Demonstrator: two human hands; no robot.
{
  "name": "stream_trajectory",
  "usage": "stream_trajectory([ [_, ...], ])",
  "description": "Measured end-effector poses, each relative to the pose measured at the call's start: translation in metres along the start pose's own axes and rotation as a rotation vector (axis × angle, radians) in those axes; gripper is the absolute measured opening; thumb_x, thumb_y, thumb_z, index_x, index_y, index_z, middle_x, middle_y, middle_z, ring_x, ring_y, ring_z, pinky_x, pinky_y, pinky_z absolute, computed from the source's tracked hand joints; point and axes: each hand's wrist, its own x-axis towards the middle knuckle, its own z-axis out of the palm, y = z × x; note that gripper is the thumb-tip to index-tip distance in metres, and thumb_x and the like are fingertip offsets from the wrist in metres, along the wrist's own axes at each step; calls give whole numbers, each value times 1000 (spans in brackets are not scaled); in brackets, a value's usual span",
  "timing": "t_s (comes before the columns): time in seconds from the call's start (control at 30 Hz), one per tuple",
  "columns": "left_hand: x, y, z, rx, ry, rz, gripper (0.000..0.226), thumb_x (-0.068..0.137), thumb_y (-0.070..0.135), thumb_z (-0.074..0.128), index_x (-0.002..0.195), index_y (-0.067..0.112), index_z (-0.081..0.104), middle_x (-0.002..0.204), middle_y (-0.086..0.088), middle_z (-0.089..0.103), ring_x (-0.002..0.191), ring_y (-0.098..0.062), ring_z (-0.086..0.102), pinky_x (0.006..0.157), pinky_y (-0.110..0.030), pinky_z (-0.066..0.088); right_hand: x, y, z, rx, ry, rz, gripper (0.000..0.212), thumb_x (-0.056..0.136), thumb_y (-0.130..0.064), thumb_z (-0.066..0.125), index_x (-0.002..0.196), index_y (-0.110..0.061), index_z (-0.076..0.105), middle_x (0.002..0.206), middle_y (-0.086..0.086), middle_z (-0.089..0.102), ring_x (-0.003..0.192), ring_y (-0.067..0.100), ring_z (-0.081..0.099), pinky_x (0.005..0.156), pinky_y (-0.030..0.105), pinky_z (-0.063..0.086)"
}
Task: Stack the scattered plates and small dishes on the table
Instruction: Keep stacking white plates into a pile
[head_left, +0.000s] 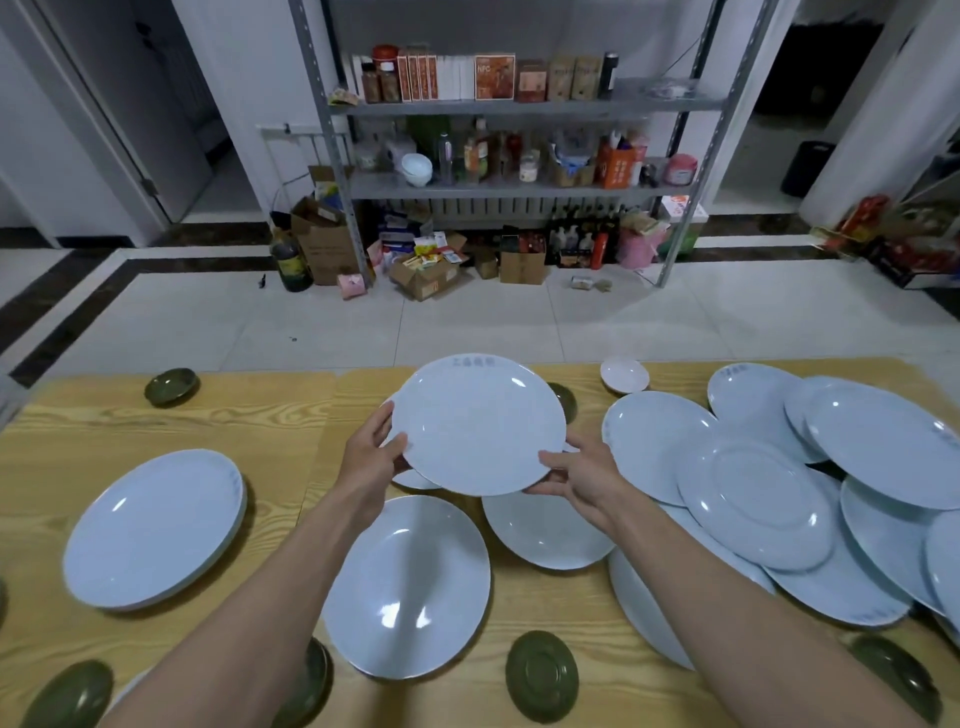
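Note:
I hold a white plate (478, 423) above the middle of the wooden table (171, 426). My left hand (371, 457) grips its left rim and my right hand (576, 475) grips its near right rim, thumbs on top. Another white plate (415, 480) lies partly hidden underneath it. More white plates lie at the left (153, 527), near centre (410, 587) and centre right (545, 530). Several overlapping plates (756, 504) are piled at the right. Small green dishes sit at the far left (171, 385), behind the held plate (566, 401) and upside down near me (542, 675).
A small white dish (624, 375) stands at the table's far edge. More green dishes lie at the near left (70, 693) and near right (896, 680). Beyond the table is tiled floor and a metal shelf rack (519, 187) with bottles and boxes.

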Motion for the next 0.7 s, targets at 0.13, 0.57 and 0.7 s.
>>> stream_trajectory([
  [0.13, 14, -1, 2, -90, 52, -1, 49, 99, 6, 55, 145, 13, 45, 132, -4, 61, 106, -24, 67, 84, -35, 57, 14, 10, 11, 139, 112, -26, 58, 92, 13, 55, 146, -6, 42, 127, 18, 62, 95, 36, 71, 67, 45, 61],
  [0.57, 76, -66, -41, 360, 130, -80, 56, 89, 6, 66, 139, 24, 49, 136, -6, 50, 113, -24, 56, 96, -37, 47, 69, 14, 33, 263, 251, -66, 55, 92, 14, 54, 142, -8, 49, 124, 14, 66, 92, 35, 73, 72, 48, 60],
  [0.7, 94, -89, -51, 406, 68, -193, 77, 83, 14, 75, 148, 24, 35, 142, -4, 45, 125, -28, 51, 105, -47, 45, 87, 17, 33, 268, 261, -46, 56, 92, 13, 54, 142, -10, 50, 122, 13, 68, 92, 35, 73, 78, 52, 59],
])
